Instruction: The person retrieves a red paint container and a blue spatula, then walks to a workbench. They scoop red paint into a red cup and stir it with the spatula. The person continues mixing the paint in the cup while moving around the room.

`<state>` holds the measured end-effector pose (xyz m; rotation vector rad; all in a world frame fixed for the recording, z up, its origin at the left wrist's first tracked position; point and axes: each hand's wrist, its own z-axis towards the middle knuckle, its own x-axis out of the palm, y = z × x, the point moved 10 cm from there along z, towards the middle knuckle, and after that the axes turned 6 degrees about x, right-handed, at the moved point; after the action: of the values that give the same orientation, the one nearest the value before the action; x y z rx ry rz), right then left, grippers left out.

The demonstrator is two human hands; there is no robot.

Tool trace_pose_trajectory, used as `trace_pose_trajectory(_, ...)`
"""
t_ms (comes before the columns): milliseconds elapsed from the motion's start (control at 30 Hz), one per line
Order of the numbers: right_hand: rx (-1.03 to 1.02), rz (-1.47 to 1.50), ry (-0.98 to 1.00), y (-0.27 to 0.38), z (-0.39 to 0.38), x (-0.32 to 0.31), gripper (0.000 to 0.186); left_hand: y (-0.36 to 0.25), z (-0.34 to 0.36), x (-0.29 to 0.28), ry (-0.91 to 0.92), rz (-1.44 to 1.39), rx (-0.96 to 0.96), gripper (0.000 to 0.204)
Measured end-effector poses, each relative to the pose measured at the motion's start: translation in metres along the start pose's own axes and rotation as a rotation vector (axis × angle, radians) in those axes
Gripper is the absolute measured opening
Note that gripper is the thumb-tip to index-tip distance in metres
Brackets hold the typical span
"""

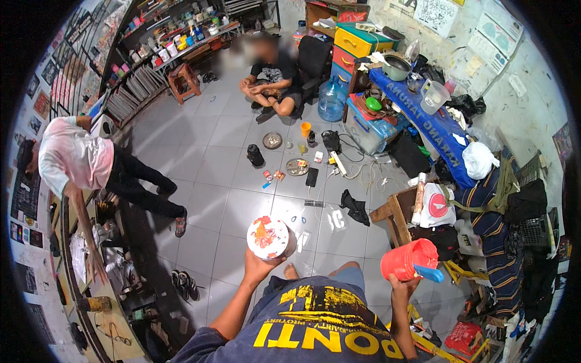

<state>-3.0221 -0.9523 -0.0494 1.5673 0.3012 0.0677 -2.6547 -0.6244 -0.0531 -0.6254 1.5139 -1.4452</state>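
My left hand (260, 265) is closed round a white round tub (278, 235), held up in front of me. Orange-red paint is smeared over the tub's top; from here I cannot tell whether that top is a lid. On the right, my right hand (402, 287) grips a red plastic tub (400, 260) from below, tilted to the right. Red paint coats its inside, and a blue spatula (428, 273) sticks out over the rim. The two tubs are well apart.
One person sits cross-legged (272, 78) on the tiled floor; another bends over a bench (121, 327) at left. Between us lie a black bottle (255, 155), a phone (311, 177) and a power strip (338, 163). A wooden stool (393, 218) stands before my right hand.
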Motion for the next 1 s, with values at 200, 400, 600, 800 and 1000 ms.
trace_pose_trajectory(200,-0.161,-0.01,0.245,0.038,0.015,0.035,0.077,-0.001,-0.008,-0.026,-0.118,0.071,0.009,0.07)
trace_pose_trajectory(400,-0.074,0.023,0.393,0.036,0.063,0.04,0.078,-0.006,-0.037,-0.008,-0.294,0.001,-0.04,0.069)
trace_pose_trajectory(600,-0.214,-0.331,0.58,-0.009,0.143,0.017,0.075,-0.023,-0.075,0.051,-0.451,-0.085,-0.149,0.064)
trace_pose_trajectory(800,-0.502,-0.306,0.694,0.048,0.164,0.037,0.071,-0.062,-0.14,0.094,-0.636,-0.063,-0.125,0.069)
trace_pose_trajectory(1000,-0.43,-0.163,0.821,0.043,0.174,0.066,0.072,-0.079,-0.191,0.11,-0.82,-0.052,-0.18,0.046)
